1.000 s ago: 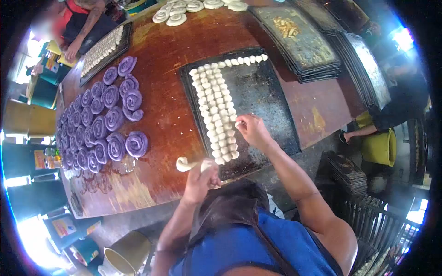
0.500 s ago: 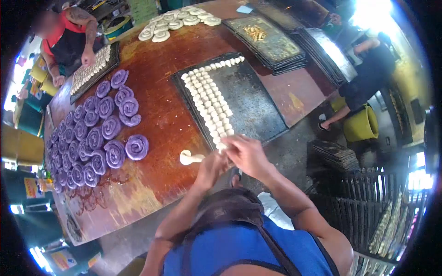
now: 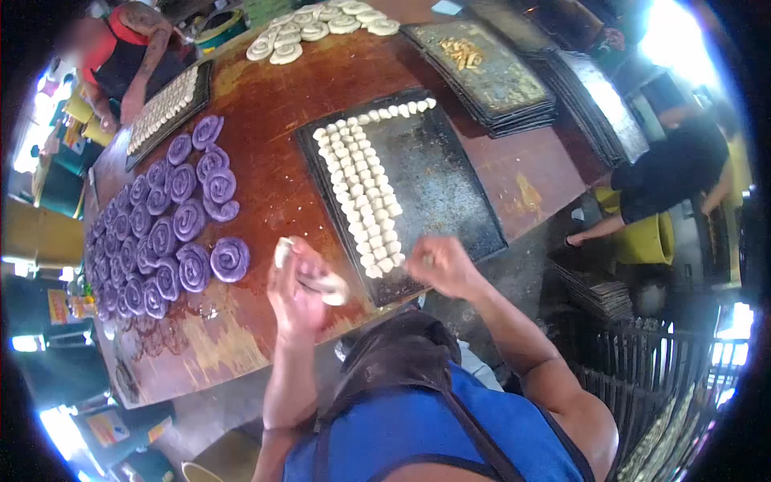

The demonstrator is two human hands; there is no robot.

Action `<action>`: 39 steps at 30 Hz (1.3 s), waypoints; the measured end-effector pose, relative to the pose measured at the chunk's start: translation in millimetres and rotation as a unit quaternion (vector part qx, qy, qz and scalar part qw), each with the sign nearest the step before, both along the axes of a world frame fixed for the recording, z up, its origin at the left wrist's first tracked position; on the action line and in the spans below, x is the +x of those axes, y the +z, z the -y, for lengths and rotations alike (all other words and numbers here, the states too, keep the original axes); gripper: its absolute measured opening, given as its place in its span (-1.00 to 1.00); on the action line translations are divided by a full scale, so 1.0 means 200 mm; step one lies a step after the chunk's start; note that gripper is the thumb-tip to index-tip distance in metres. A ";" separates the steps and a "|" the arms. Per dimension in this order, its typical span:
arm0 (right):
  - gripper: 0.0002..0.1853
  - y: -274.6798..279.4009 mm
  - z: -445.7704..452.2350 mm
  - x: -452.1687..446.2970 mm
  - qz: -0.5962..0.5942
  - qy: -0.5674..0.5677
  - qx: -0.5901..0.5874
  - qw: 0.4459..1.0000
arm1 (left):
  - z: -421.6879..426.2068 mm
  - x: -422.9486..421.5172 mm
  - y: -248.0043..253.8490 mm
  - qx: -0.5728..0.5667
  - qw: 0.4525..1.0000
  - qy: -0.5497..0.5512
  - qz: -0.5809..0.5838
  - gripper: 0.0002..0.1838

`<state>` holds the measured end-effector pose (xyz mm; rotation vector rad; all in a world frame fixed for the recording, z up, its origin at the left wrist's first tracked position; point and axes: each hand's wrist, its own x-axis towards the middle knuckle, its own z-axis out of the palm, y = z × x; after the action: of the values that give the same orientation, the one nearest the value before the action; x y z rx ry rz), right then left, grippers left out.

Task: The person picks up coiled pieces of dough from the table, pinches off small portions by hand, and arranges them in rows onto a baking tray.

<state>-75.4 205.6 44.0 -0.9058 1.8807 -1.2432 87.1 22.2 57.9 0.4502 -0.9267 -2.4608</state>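
Observation:
My left hand is closed round a strip of white dough, whose ends stick out above and to the right of the fingers. Just right of the dough rows' near end, my right hand hovers over the dark tray with its fingers curled; whether a piece is between them is too small to tell. White dough balls stand in tight rows along the tray's left side, and one row runs along its far edge.
Purple dough spirals cover the table's left part. White spirals lie at the far edge. Stacked trays stand at the far right. A co-worker leans over another filled tray; another person stands beside a yellow bin.
My left hand has moved left, away from my right hand, and taken up the dough strip from the table. My right hand has moved slightly right, off the near end of the rows.

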 end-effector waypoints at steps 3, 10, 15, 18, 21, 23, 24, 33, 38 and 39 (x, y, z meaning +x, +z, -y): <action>-0.79 -0.30 0.13 -0.27 -0.281 -0.048 -0.009 0.958 | -0.10 0.00 -0.16 0.001 0.985 -0.133 0.111 -0.64; -0.55 -0.41 0.31 -0.30 -0.247 -0.013 0.092 0.964 | -0.05 -0.04 -0.33 0.030 0.981 0.069 0.178 -0.81; -0.61 0.22 0.06 0.20 -0.159 0.013 -0.001 0.987 | -0.17 0.07 -0.17 -0.648 0.744 -0.028 0.159 -0.38; -0.68 0.22 -0.03 0.49 -0.209 0.122 -0.102 0.965 | -0.16 0.23 -0.09 -0.600 0.787 -0.143 0.007 -0.50; -0.73 0.17 0.13 0.50 -0.234 -0.065 -0.102 0.965 | -0.14 0.27 -0.23 -0.312 0.884 -0.337 0.089 -0.47; -0.75 0.22 0.16 0.58 -0.157 -0.048 0.052 0.985 | -0.19 0.21 -0.08 -0.081 0.957 -0.222 0.168 -0.55; -0.75 0.19 0.14 0.63 -0.236 -0.062 -0.017 0.970 | -0.20 0.19 -0.22 -0.078 0.970 -0.195 0.118 -0.63; -0.78 0.15 0.10 0.30 -0.112 0.018 -0.062 0.992 | -0.15 0.04 -0.18 -0.405 0.893 -0.193 0.043 -0.63; -0.81 -0.09 0.04 -0.09 -0.039 -0.070 0.100 0.992 | -0.03 -0.03 -0.04 -0.179 0.983 0.030 0.010 -0.63; -0.82 -0.27 0.08 -0.16 -0.150 -0.062 0.036 0.986 | -0.11 -0.01 -0.16 -0.097 0.986 -0.089 0.098 -0.58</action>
<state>-106.9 190.4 -10.5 -0.9947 2.2346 -1.1522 85.7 44.8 26.7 0.5700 -1.3271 -2.4817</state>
